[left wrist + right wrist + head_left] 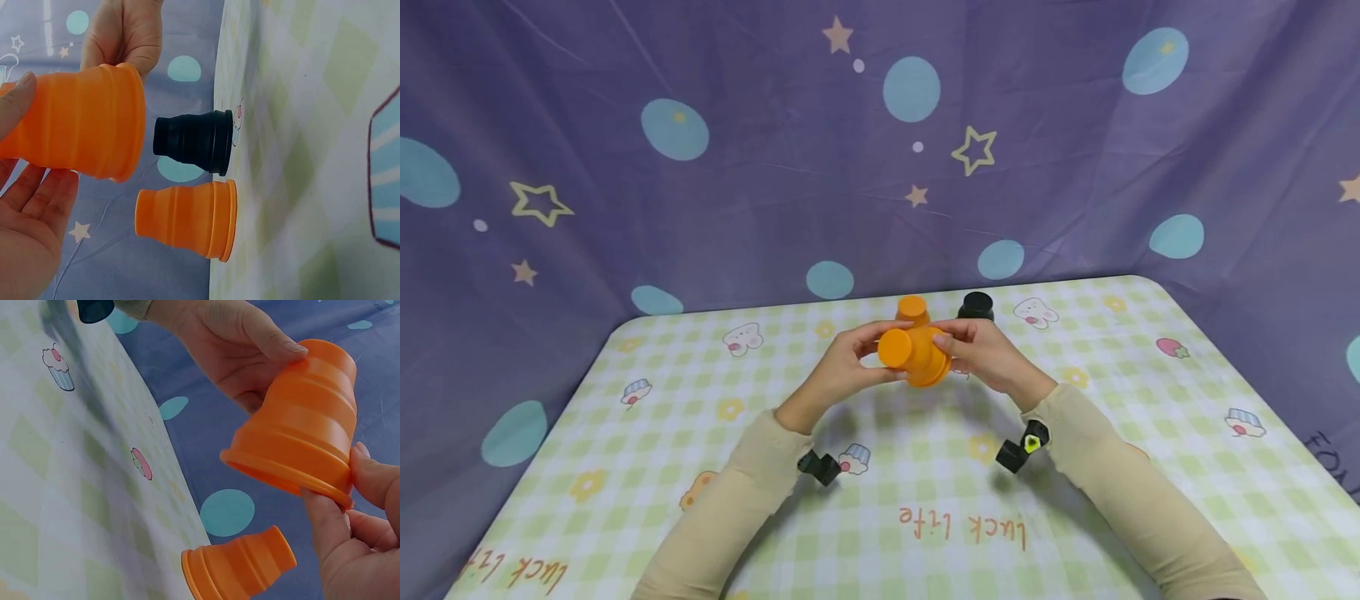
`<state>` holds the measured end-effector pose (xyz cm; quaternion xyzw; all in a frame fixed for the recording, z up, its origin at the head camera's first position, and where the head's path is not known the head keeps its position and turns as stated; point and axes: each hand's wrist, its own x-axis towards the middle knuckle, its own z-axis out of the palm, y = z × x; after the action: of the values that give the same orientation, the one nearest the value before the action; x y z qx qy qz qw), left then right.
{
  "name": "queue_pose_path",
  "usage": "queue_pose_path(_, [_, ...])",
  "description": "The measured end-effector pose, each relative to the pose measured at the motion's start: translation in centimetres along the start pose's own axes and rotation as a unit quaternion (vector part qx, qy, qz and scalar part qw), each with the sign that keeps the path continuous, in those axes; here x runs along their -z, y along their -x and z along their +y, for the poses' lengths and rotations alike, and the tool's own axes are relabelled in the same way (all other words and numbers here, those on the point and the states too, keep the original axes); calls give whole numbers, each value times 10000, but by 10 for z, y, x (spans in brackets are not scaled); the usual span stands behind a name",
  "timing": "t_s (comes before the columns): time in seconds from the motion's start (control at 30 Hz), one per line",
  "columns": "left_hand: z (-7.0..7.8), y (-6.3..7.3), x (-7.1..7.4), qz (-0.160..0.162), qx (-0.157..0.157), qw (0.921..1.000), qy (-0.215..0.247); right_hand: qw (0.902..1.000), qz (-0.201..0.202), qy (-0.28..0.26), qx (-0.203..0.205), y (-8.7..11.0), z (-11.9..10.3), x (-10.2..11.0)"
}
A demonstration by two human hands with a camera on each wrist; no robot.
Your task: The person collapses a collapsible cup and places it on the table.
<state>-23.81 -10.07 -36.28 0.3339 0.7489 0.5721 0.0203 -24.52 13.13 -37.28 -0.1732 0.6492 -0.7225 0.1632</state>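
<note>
Both hands hold an orange collapsible cup above the table, tilted with its narrow base towards the head camera. Near the narrow end, my left hand grips it between thumb and fingers. At the wide rim, my right hand pinches it; the right wrist view shows thumb and fingers on the rim. Behind the held cup, a second orange cup stands upside down on the table, partly hidden in the head view. Beside it a black cup also stands mouth down, behind my right hand.
A pale green checked tablecloth with printed cartoons covers the table. Its far edge meets a purple curtain with stars and blue spots. Small black cameras are worn at the left wrist and right wrist.
</note>
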Motion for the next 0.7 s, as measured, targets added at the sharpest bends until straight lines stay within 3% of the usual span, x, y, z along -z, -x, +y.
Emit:
queue_pose_path(0.23, [1,0,1,-84,-64,9999,34,9988,199,106,428,0,-1,4])
queue_pose_path(0.43, [2,0,4,-159,24,9998,115,9885,504,1209,756,2,0,9])
queue_pose_path(0.7, [2,-4,9,-155,81,9998,33,9674,2,2183,1288,1,-1,11])
